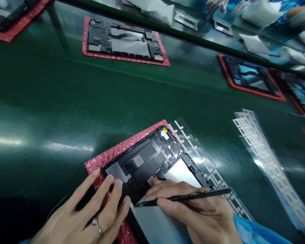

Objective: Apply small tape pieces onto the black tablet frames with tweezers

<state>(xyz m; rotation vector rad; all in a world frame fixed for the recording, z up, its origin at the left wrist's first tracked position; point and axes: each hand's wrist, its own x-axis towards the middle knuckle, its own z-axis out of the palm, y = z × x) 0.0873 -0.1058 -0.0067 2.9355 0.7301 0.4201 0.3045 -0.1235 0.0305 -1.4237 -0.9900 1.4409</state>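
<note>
My right hand pinches a thin black pick, its tip at the tablet frame. My left hand, fingers spread and open, rests on that frame, which lies on red bubble wrap on the bench.

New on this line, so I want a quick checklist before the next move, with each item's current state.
Black tablet frame lying flat on the red bubble mat: ok.
Right hand gripping the slim black tool: ok.
Tool tip touching the frame: cannot tell.
Left hand with fingertips at the frame's edge: ok.
Ring off that hand: not ok.
</note>
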